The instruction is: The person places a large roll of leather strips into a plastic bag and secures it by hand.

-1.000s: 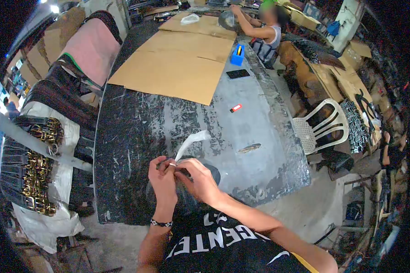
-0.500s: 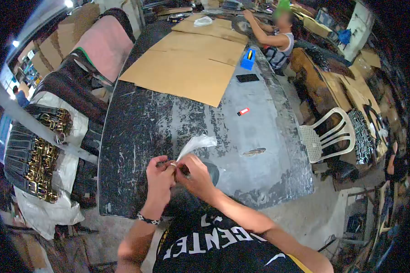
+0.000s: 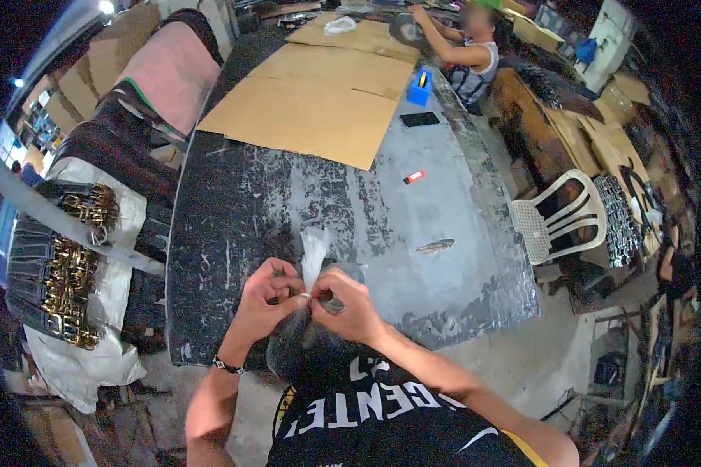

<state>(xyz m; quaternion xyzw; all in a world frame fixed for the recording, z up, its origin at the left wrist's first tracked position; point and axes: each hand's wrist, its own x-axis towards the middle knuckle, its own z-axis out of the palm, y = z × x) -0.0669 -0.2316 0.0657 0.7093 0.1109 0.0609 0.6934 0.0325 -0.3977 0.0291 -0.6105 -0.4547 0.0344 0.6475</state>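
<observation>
Workshop space is taken up by a long scuffed table (image 3: 234, 210), its far half covered with cardboard sheets (image 3: 311, 109), seemingly as protection. At the near edge a clear plastic bag (image 3: 300, 350) is held. Its twisted neck (image 3: 314, 249) is pinched tightly by the left hand (image 3: 263, 300) and right hand (image 3: 352, 307), apparently to keep it closed.

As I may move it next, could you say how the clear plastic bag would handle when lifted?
Probably floppy: the plastic bag is thin film, pinched between the left hand and right hand. Its full body likely sags.
</observation>
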